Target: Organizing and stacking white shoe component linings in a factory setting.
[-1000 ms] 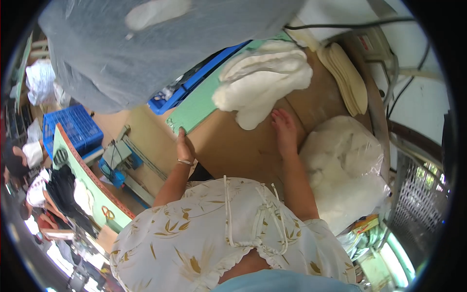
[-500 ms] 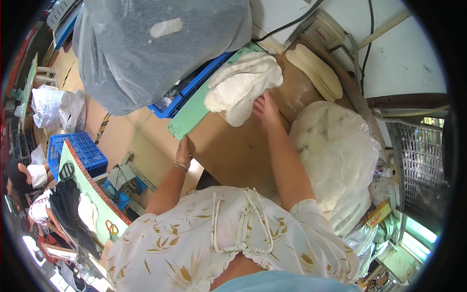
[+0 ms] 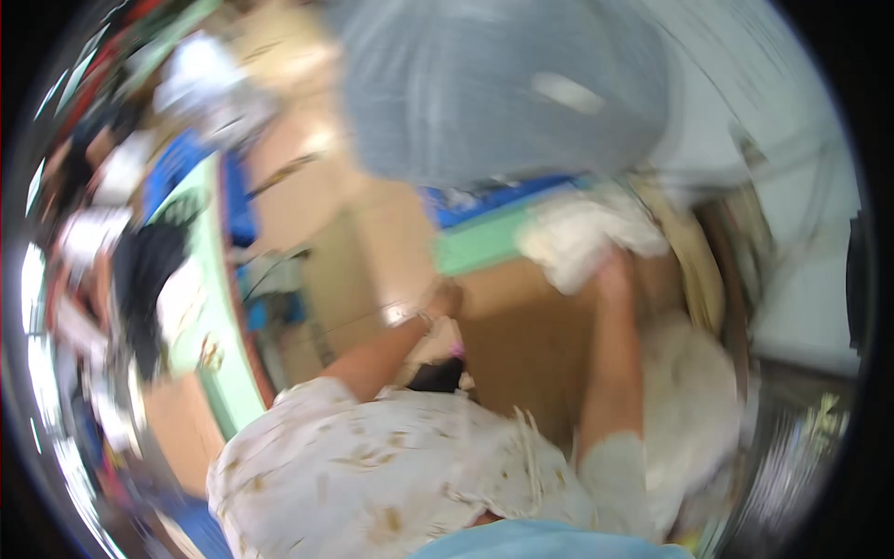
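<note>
The whole picture is smeared by motion. My right hand (image 3: 610,267) is at the near side of a loose heap of white soft pieces (image 3: 579,233) on the brown worktop (image 3: 521,321). It touches the heap, but its fingers are too blurred to tell whether they grip a piece. At the left edge of the worktop rests my left hand (image 3: 445,300), a bracelet at its wrist; its fingers are blurred too. Pale sole-shaped pieces (image 3: 697,256) lie stacked right of the heap.
A large grey plastic-wrapped bundle (image 3: 503,102) stands beyond the worktop, above a blue crate (image 3: 507,200). A green strip (image 3: 480,244) runs along the far edge. To my right sits a clear bag of white material (image 3: 689,401). Another green-topped table (image 3: 237,326) stands at left.
My view has swung left, so the worktop and bundle appear further right. My right hand now meets the white heap, where before its fingers were spread beside it. My left hand stays at the edge.
</note>
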Tool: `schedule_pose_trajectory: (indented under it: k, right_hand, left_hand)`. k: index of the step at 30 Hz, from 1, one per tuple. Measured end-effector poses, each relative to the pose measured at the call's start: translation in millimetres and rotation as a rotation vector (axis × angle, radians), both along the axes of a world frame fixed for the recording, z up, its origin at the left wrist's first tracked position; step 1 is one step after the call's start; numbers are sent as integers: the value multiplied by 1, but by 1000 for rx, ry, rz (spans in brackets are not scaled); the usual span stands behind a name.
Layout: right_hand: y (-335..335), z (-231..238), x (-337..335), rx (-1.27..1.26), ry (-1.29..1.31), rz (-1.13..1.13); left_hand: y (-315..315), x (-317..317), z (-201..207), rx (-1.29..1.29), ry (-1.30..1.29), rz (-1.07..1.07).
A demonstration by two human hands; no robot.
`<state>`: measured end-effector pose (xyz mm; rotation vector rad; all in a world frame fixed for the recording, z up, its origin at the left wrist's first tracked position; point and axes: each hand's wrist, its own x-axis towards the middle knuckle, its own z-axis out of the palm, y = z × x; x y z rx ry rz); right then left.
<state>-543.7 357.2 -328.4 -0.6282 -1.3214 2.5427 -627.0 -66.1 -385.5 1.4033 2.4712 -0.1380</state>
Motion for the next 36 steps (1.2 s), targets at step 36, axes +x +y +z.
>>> schedule_pose_trajectory:
  k: [36]
  right_hand:
    - [-293, 254, 460, 637, -261, 169]
  left_hand:
    - [-77, 237, 143, 549, -711, 652]
